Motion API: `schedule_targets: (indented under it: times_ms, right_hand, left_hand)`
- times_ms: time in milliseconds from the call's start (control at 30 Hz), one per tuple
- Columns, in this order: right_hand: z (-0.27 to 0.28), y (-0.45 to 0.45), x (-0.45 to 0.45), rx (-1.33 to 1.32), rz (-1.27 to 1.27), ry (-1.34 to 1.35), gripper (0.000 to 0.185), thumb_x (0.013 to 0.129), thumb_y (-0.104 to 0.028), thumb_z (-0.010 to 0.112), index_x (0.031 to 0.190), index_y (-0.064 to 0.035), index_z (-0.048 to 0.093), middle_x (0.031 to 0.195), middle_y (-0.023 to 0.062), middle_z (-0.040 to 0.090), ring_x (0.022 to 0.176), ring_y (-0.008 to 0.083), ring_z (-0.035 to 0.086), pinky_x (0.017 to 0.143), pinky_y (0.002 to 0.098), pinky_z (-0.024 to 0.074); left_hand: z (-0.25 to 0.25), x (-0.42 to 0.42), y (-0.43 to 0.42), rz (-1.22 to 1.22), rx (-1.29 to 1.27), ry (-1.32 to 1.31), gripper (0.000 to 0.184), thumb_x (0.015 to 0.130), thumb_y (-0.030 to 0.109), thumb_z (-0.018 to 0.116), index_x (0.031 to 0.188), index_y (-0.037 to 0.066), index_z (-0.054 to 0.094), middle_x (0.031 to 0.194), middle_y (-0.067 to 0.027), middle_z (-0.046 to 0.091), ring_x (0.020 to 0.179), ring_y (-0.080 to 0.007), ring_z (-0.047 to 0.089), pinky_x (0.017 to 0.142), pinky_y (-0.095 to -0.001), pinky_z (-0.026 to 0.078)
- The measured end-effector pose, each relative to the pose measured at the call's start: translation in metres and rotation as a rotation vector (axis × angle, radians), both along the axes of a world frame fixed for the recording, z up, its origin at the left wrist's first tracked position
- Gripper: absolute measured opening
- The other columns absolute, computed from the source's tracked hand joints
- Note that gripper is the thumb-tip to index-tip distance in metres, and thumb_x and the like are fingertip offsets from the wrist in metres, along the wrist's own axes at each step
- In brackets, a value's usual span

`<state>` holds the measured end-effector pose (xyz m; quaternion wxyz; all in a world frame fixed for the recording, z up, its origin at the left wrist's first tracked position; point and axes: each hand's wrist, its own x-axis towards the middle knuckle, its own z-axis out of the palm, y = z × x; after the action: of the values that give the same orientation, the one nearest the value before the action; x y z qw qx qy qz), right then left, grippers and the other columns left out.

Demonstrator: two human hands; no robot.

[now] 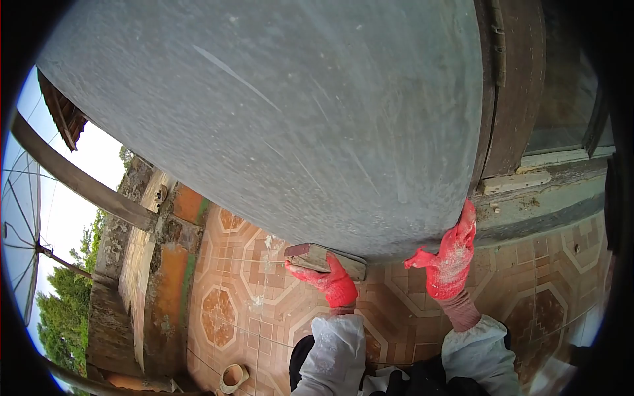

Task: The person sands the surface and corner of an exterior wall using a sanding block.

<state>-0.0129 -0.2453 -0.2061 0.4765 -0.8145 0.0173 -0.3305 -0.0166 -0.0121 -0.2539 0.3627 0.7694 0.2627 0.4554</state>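
Observation:
My left hand (330,284), in a red glove dusted with white, is wrapped round a wooden block (327,259) with a dark red end. The block lies close to the bottom edge of a large grey wall (317,132). Farther right, my right hand (450,261), in a similar dusty red glove, has its fingers apart and holds nothing. Its fingertips reach the wall's lower right corner, beside the wooden frame (515,92). Pale scratches and specks mark the grey surface.
Patterned brown tiles (257,290) cover the floor. A small round container (234,378) stands at the bottom left. Beyond a low weathered orange wall (168,284) are a satellite dish (30,244) and trees (63,323). A ledge (541,214) runs along the right.

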Motion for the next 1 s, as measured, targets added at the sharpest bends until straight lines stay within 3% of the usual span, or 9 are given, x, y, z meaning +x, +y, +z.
schedule_targets:
  times_ms: [167, 300, 367, 467, 667, 700, 800, 867, 1000]
  right_hand:
    - [0.001, 0.008, -0.001, 0.139, 0.05, -0.046, 0.141, 0.043, -0.041, 0.095, 0.157, 0.0019, 0.024, 0.156, 0.0191, 0.037, 0.138, 0.0371, 0.04, 0.117, 0.0435, 0.0311]
    - [0.006, 0.012, 0.0, 0.068, 0.011, -0.011, 0.141, 0.043, -0.035, 0.095, 0.158, 0.0012, 0.023, 0.156, 0.0184, 0.036, 0.139, 0.0359, 0.038, 0.117, 0.0431, 0.0306]
    - [0.003, 0.012, 0.0, 0.082, -0.004, -0.068, 0.138, 0.043, -0.028, 0.095, 0.158, 0.0011, 0.023, 0.156, 0.0183, 0.036, 0.139, 0.035, 0.038, 0.117, 0.0428, 0.0307]
    - [-0.005, 0.008, 0.002, 0.017, -0.008, -0.109, 0.139, 0.043, -0.029, 0.095, 0.158, -0.0002, 0.023, 0.155, 0.0188, 0.036, 0.139, 0.0348, 0.038, 0.117, 0.0434, 0.0312]
    - [-0.003, 0.015, 0.002, 0.17, -0.047, -0.031, 0.142, 0.044, -0.04, 0.096, 0.159, -0.0028, 0.022, 0.155, 0.0194, 0.036, 0.138, 0.0357, 0.039, 0.116, 0.0433, 0.0319]
    - [-0.002, 0.016, 0.002, 0.172, -0.042, -0.036, 0.142, 0.044, -0.04, 0.096, 0.159, -0.0028, 0.022, 0.155, 0.0194, 0.036, 0.138, 0.0357, 0.039, 0.116, 0.0433, 0.0319]
    - [0.0, 0.016, 0.003, 0.121, -0.044, -0.033, 0.138, 0.052, -0.046, 0.095, 0.158, 0.0, 0.021, 0.159, 0.0212, 0.031, 0.143, 0.0356, 0.035, 0.118, 0.0437, 0.0309]
    - [-0.005, 0.018, 0.004, 0.25, -0.057, 0.03, 0.139, 0.047, -0.037, 0.096, 0.159, -0.0026, 0.021, 0.157, 0.0194, 0.034, 0.142, 0.0354, 0.036, 0.118, 0.0425, 0.0291]
    - [-0.016, 0.016, 0.006, 0.194, -0.059, 0.006, 0.14, 0.047, -0.039, 0.096, 0.159, -0.0023, 0.02, 0.159, 0.0199, 0.032, 0.144, 0.0356, 0.034, 0.119, 0.0425, 0.028]
  left_hand:
    - [0.088, 0.018, 0.001, -0.014, 0.218, -0.254, 0.097, 0.083, 0.015, 0.07, 0.161, 0.001, 0.012, 0.164, -0.0225, 0.02, 0.151, -0.0389, 0.022, 0.123, -0.048, 0.021]
    - [0.025, 0.014, 0.023, 0.001, 0.471, -0.248, 0.1, 0.081, 0.015, 0.071, 0.161, 0.002, 0.012, 0.164, -0.0219, 0.021, 0.152, -0.0375, 0.022, 0.123, -0.0476, 0.02]
    - [-0.013, 0.006, 0.025, -0.002, 0.168, -0.114, 0.1, 0.08, 0.016, 0.071, 0.161, 0.002, 0.013, 0.163, -0.0218, 0.021, 0.152, -0.0366, 0.022, 0.123, -0.048, 0.02]
    - [0.0, 0.002, 0.022, -0.016, 0.131, -0.086, 0.098, 0.082, 0.014, 0.07, 0.161, 0.002, 0.014, 0.164, -0.021, 0.022, 0.152, -0.0363, 0.023, 0.123, -0.0481, 0.021]
    - [0.129, 0.017, 0.022, -0.064, 0.273, -0.23, 0.105, 0.077, 0.008, 0.072, 0.162, 0.004, 0.01, 0.165, -0.0236, 0.015, 0.152, -0.0434, 0.019, 0.122, -0.0562, 0.019]
    - [0.118, 0.016, 0.025, 0.0, 0.429, -0.23, 0.098, 0.081, 0.004, 0.069, 0.161, 0.003, 0.012, 0.164, -0.0194, 0.022, 0.151, -0.0374, 0.023, 0.122, -0.0487, 0.023]
    - [0.038, 0.015, 0.042, -0.082, 0.534, -0.313, 0.102, 0.079, 0.004, 0.07, 0.161, 0.003, 0.01, 0.164, -0.0201, 0.019, 0.151, -0.0392, 0.022, 0.122, -0.0492, 0.022]
    - [0.008, -0.002, 0.035, -0.118, 0.363, -0.207, 0.103, 0.078, 0.005, 0.071, 0.161, 0.003, 0.009, 0.165, -0.0207, 0.017, 0.151, -0.0397, 0.021, 0.122, -0.0498, 0.021]
    - [0.069, 0.007, 0.039, -0.103, 0.298, -0.143, 0.104, 0.079, 0.008, 0.072, 0.161, 0.002, 0.008, 0.165, -0.0225, 0.015, 0.153, -0.0393, 0.016, 0.123, -0.0501, 0.02]
